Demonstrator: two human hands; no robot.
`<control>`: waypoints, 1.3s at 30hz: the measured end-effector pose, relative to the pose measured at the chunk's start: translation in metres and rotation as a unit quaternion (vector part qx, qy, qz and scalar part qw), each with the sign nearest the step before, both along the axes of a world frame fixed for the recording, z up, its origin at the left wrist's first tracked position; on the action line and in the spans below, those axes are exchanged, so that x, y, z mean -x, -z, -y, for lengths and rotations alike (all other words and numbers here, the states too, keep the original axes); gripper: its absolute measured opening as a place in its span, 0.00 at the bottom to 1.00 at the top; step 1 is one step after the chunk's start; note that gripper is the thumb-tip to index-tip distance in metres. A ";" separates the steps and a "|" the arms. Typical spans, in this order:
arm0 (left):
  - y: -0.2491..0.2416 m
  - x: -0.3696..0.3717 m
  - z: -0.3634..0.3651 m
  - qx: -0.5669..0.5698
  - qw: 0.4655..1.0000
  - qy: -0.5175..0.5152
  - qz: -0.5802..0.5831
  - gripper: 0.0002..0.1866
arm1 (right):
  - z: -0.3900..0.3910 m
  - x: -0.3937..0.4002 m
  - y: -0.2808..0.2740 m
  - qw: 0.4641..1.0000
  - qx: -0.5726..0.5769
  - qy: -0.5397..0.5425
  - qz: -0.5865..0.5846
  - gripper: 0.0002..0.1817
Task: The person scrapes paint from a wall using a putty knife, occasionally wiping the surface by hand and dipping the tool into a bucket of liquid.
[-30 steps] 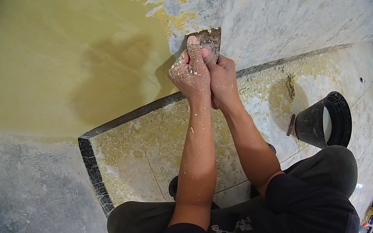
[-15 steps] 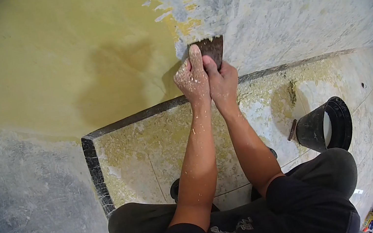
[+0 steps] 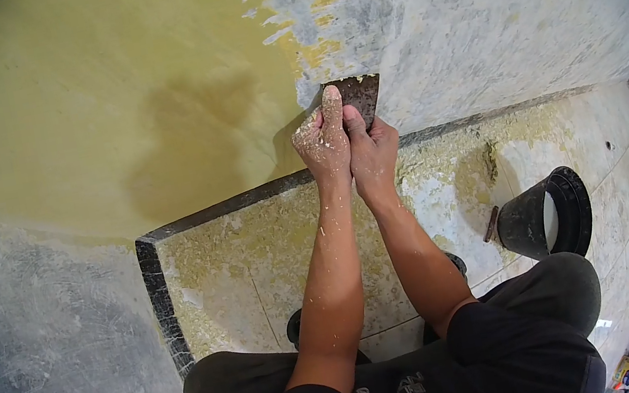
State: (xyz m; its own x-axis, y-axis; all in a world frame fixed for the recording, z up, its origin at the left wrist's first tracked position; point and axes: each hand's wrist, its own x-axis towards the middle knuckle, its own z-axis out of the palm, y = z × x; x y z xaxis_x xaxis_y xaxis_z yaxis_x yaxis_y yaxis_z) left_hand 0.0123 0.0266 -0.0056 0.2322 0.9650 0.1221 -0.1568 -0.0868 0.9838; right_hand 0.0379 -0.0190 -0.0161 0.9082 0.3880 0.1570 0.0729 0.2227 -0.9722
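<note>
Both my hands grip one dark, stained scraper (image 3: 361, 97), its wide edge against the wall. My left hand (image 3: 323, 140), dusted with paint flakes, is closed at the blade's left side with the thumb pointing up along it. Beside it, touching, my right hand (image 3: 375, 150) is wrapped round the lower part, thumb on the blade's face; the handle is hidden. Yellow paint (image 3: 81, 111) covers the wall on the left. Bare grey-white wall (image 3: 468, 18) shows on the right, with ragged yellow patches between. Small flakes sit along the scraper's edge.
A black bucket (image 3: 527, 222) with pale contents stands on the floor at right, a small brown stick-like piece (image 3: 492, 223) beside it. Paint flakes (image 3: 214, 248) litter the tiled floor. A dark skirting strip (image 3: 239, 199) runs along the wall's foot. Colourful items (image 3: 627, 370) lie far lower right.
The scraper and both hands sit slightly lower in the view. Some of the grey-white patch just above the blade is more exposed. The grip is unchanged.
</note>
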 end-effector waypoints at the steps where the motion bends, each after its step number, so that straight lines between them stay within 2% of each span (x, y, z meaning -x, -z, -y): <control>1: -0.005 -0.001 0.002 -0.007 1.000 -0.007 0.004 0.25 | 0.000 0.000 0.000 1.000 0.001 0.000 -0.001 0.20; 4: -0.009 -0.002 0.005 -0.022 1.000 -0.022 -0.006 0.27 | 0.003 -0.002 0.001 0.998 0.016 -0.031 -0.055 0.20; 6: -0.012 -0.001 0.005 -0.032 0.999 -0.032 -0.016 0.26 | 0.004 -0.002 -0.005 0.999 0.042 -0.015 -0.010 0.20; 8: -0.018 0.000 0.006 0.018 1.000 -0.014 0.010 0.24 | 0.003 -0.002 -0.010 0.999 0.033 -0.022 -0.031 0.20; 10: -0.020 -0.002 0.005 0.012 0.999 -0.012 0.029 0.25 | 0.003 -0.003 -0.013 0.998 0.022 -0.028 -0.053 0.20; 13: -0.021 -0.002 0.002 -0.003 0.999 -0.015 0.028 0.25 | 0.001 -0.004 -0.017 0.999 0.035 -0.011 -0.013 0.20; 16: -0.024 -0.001 0.004 -0.018 0.999 -0.029 -0.005 0.26 | 0.000 -0.003 -0.015 0.997 0.008 -0.030 -0.066 0.20; 19: -0.029 0.002 0.006 -0.032 0.999 -0.031 -0.014 0.27 | 0.004 0.000 -0.020 0.990 0.048 -0.052 -0.126 0.20; 24: -0.029 -0.002 0.008 -0.034 0.999 -0.035 -0.019 0.27 | 0.005 -0.005 -0.025 0.997 0.052 -0.021 -0.044 0.21; 27: -0.031 -0.005 0.006 -0.024 0.999 -0.042 0.024 0.27 | 0.004 -0.006 -0.022 0.997 0.039 -0.031 -0.065 0.21; 29: -0.036 -0.001 0.003 -0.077 0.996 -0.034 -0.042 0.27 | 0.000 -0.007 -0.030 0.996 0.028 -0.032 -0.073 0.22; 31: -0.045 -0.007 0.005 -0.052 0.998 -0.028 -0.008 0.27 | 0.002 -0.007 -0.034 0.996 0.019 -0.030 -0.087 0.22; 32: -0.049 -0.008 0.007 -0.033 0.999 -0.028 0.031 0.27 | 0.004 -0.008 -0.036 0.997 0.039 -0.027 -0.067 0.22; 34: -0.046 -0.008 0.003 -0.040 0.998 -0.037 0.039 0.27 | -0.003 -0.011 -0.044 0.998 0.045 -0.026 -0.037 0.23; 39: -0.026 -0.002 0.004 -0.046 0.997 -0.067 -0.001 0.26 | -0.001 -0.005 -0.024 0.998 0.043 -0.033 -0.021 0.21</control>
State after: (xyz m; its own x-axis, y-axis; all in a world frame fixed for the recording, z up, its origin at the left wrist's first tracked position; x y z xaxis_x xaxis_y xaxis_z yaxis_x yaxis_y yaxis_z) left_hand 0.0142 0.0225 0.0208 0.1030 0.9720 0.2111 -0.1359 -0.1965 0.9710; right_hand 0.0431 -0.0185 0.0078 0.8849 0.4582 0.0835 0.0204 0.1409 -0.9898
